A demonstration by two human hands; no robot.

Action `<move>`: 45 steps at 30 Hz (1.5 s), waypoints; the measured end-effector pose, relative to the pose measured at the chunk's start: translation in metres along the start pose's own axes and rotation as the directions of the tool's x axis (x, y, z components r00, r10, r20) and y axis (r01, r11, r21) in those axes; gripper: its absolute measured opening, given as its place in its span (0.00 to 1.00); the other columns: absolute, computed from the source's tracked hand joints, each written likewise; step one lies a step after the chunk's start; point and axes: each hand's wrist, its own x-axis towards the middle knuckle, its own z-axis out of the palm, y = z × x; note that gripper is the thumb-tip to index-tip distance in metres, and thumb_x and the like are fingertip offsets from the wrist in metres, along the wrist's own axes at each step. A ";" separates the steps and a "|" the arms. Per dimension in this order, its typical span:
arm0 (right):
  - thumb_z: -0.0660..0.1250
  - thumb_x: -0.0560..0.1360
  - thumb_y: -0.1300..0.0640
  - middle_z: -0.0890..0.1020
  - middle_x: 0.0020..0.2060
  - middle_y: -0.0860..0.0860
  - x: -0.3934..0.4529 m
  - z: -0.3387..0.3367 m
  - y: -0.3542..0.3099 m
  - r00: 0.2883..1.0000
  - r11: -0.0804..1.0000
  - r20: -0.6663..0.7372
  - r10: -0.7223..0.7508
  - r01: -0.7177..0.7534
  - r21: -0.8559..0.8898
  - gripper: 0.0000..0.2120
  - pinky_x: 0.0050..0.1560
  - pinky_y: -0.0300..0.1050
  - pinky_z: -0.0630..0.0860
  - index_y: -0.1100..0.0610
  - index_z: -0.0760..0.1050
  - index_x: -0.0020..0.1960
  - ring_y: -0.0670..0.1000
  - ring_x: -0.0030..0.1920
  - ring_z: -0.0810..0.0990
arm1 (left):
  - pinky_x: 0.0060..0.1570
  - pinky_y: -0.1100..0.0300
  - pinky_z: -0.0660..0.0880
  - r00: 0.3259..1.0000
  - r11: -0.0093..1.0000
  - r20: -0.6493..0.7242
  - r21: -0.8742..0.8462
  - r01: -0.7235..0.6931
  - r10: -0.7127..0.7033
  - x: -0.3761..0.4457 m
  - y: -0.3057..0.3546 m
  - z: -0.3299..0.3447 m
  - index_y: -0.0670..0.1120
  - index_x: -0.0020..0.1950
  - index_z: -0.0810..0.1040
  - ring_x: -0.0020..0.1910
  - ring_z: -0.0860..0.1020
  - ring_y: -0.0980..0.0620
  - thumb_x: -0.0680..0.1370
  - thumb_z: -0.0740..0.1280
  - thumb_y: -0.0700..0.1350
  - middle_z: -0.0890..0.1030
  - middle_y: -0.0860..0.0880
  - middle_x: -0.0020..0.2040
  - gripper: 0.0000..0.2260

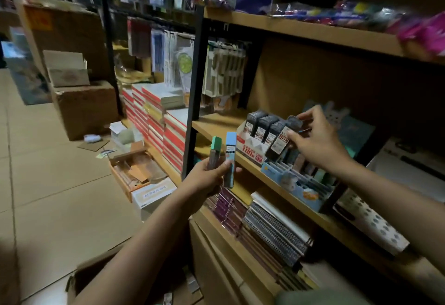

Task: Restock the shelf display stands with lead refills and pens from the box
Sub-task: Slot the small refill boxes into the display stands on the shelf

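Dim stockroom, tiled floor (48, 184), wooden shelf (265, 177) on a black metal frame running along the right. Cardboard cartons stacked far left, piles of red-spined notebooks (154, 121) at floor level beside the frame, hanging packets above them.

On the middle shelf board, two display stands side by side: a white stand (250, 143) holding a row of dark lead refill cases (262, 124) upright and leaning back, and just right of it a blue stand (301, 184) with narrow slots, some filled with pale cases. Spiral notebooks (274, 230) stacked on the board beneath.

Left hand (212, 172) raised in front of the shelf edge, fingers curled round two slim refill cases held upright: a green-capped case (214, 153) and a blue-capped case (230, 157), touching each other, clear of both stands.

Right hand (315, 138) reaching over the stands, thumb and fingertips pinching a dark-capped case (295, 121) at the right end of the dark row, tilted, lower end hidden among the slots; seated in a slot or not, cannot tell.

Open cardboard box (101, 275) on the floor at bottom left, under the left forearm, flaps spread, a few small packs visible inside.
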 end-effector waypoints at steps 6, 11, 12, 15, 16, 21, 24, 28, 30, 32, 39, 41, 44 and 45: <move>0.74 0.72 0.57 0.78 0.42 0.41 0.049 0.007 -0.012 0.996 0.995 -0.066 -0.056 0.050 -0.084 0.15 0.30 0.24 0.68 0.48 0.68 0.49 0.35 0.40 0.76 | 0.33 0.62 0.68 0.997 1.000 -0.070 -0.005 0.030 -0.030 0.020 -0.002 -0.012 0.47 0.56 0.78 0.33 0.70 0.55 0.79 0.66 0.50 0.76 0.50 0.38 0.09; 0.73 0.73 0.60 0.79 0.45 0.48 0.071 0.038 -0.024 0.995 0.990 -0.017 -0.100 0.098 -0.100 0.14 0.34 0.28 0.68 0.53 0.69 0.51 0.41 0.41 0.77 | 0.35 0.61 0.70 0.982 0.999 -0.182 0.013 0.041 -0.038 0.032 -0.005 -0.027 0.48 0.53 0.78 0.37 0.73 0.51 0.78 0.67 0.50 0.79 0.43 0.47 0.07; 0.73 0.73 0.60 0.78 0.46 0.49 0.073 0.045 -0.026 0.994 0.989 -0.009 -0.106 0.105 -0.107 0.13 0.34 0.29 0.68 0.54 0.69 0.51 0.43 0.42 0.77 | 0.35 0.61 0.70 0.981 0.999 -0.190 0.006 0.043 -0.041 0.033 -0.006 -0.028 0.48 0.53 0.78 0.38 0.73 0.51 0.78 0.67 0.50 0.79 0.43 0.47 0.08; 0.72 0.74 0.61 0.78 0.46 0.50 0.079 0.062 -0.027 0.996 0.989 0.009 -0.093 0.094 -0.116 0.12 0.33 0.29 0.68 0.57 0.69 0.51 0.45 0.42 0.77 | 0.33 0.63 0.69 0.983 0.998 -0.175 -0.009 0.062 -0.062 0.034 -0.010 -0.028 0.47 0.54 0.78 0.35 0.73 0.55 0.78 0.68 0.50 0.78 0.48 0.42 0.09; 0.72 0.74 0.61 0.79 0.47 0.51 0.080 0.066 -0.026 0.997 0.990 0.014 -0.080 0.081 -0.115 0.12 0.33 0.29 0.68 0.57 0.69 0.52 0.45 0.42 0.77 | 0.32 0.64 0.69 0.983 0.998 -0.170 -0.002 0.067 -0.066 0.034 -0.012 -0.027 0.47 0.54 0.78 0.34 0.73 0.55 0.78 0.68 0.50 0.78 0.48 0.42 0.09; 0.73 0.73 0.62 0.77 0.48 0.52 0.084 0.082 -0.023 0.996 0.981 0.048 -0.071 0.078 -0.178 0.12 0.37 0.32 0.69 0.59 0.70 0.51 0.49 0.47 0.77 | 0.32 0.64 0.69 0.990 0.998 -0.124 -0.001 0.069 -0.068 0.036 -0.015 -0.022 0.47 0.54 0.79 0.36 0.73 0.54 0.78 0.68 0.50 0.79 0.46 0.47 0.09; 0.74 0.72 0.59 0.77 0.48 0.52 0.084 0.089 -0.022 0.992 0.938 0.072 -0.101 0.119 -0.325 0.13 0.45 0.45 0.75 0.56 0.70 0.49 0.52 0.48 0.77 | 0.32 0.64 0.69 0.990 0.997 -0.118 0.010 0.077 -0.076 0.036 -0.015 -0.019 0.49 0.54 0.79 0.36 0.74 0.55 0.78 0.68 0.50 0.80 0.46 0.47 0.08; 0.74 0.72 0.54 0.77 0.48 0.53 0.082 0.099 -0.017 0.978 0.815 0.094 -0.189 0.209 -0.540 0.13 0.47 0.49 0.73 0.54 0.71 0.49 0.55 0.50 0.77 | 0.33 0.64 0.70 0.989 0.997 -0.123 0.009 0.079 -0.077 0.037 -0.016 -0.020 0.49 0.54 0.79 0.36 0.75 0.55 0.78 0.68 0.51 0.80 0.46 0.48 0.09; 0.73 0.73 0.52 0.76 0.51 0.53 0.081 0.105 -0.014 0.966 0.750 0.102 -0.236 0.248 -0.614 0.14 0.52 0.51 0.72 0.55 0.72 0.53 0.55 0.52 0.77 | 0.36 0.62 0.71 0.989 0.997 -0.128 0.015 0.081 -0.078 0.038 -0.016 -0.020 0.49 0.54 0.79 0.41 0.77 0.52 0.78 0.68 0.51 0.81 0.45 0.51 0.09; 0.71 0.74 0.50 0.75 0.53 0.54 0.081 0.107 -0.013 0.963 0.711 0.107 -0.247 0.255 -0.655 0.15 0.54 0.51 0.71 0.55 0.73 0.56 0.56 0.53 0.76 | 0.37 0.62 0.72 0.988 0.997 -0.135 0.004 0.081 -0.080 0.038 -0.016 -0.021 0.49 0.54 0.79 0.45 0.79 0.51 0.78 0.68 0.51 0.81 0.45 0.51 0.08; 0.66 0.78 0.55 0.74 0.51 0.49 0.040 0.072 -0.017 0.982 0.950 0.012 -0.189 0.186 -0.252 0.11 0.48 0.34 0.74 0.53 0.75 0.60 0.43 0.47 0.75 | 0.34 0.64 0.70 0.990 0.997 -0.111 -0.001 0.082 -0.082 0.036 -0.016 -0.012 0.48 0.53 0.80 0.35 0.74 0.56 0.78 0.68 0.51 0.79 0.49 0.43 0.08; 0.66 0.78 0.54 0.78 0.46 0.44 0.014 0.064 -0.019 0.996 0.998 0.077 -0.055 0.055 -0.002 0.10 0.39 0.30 0.76 0.50 0.76 0.59 0.39 0.42 0.79 | 0.32 0.66 0.71 0.994 0.995 -0.057 -0.035 0.090 -0.092 0.034 -0.015 -0.007 0.48 0.53 0.80 0.33 0.75 0.58 0.78 0.68 0.50 0.79 0.52 0.38 0.08; 0.69 0.76 0.51 0.80 0.48 0.47 -0.018 0.060 -0.022 0.960 0.951 0.263 0.098 -0.168 0.261 0.17 0.44 0.47 0.83 0.48 0.72 0.63 0.46 0.43 0.84 | 0.26 0.69 0.70 0.993 0.992 0.055 -0.066 0.108 -0.105 0.031 -0.013 0.004 0.45 0.56 0.80 0.26 0.75 0.62 0.78 0.68 0.49 0.80 0.56 0.31 0.10; 0.71 0.75 0.51 0.80 0.49 0.49 -0.025 0.060 -0.022 0.953 0.941 0.284 0.106 -0.188 0.282 0.18 0.46 0.51 0.83 0.47 0.70 0.63 0.48 0.43 0.84 | 0.26 0.69 0.69 0.992 0.994 0.084 -0.043 0.102 -0.098 0.030 -0.013 0.009 0.44 0.55 0.81 0.25 0.74 0.62 0.78 0.68 0.48 0.79 0.56 0.31 0.10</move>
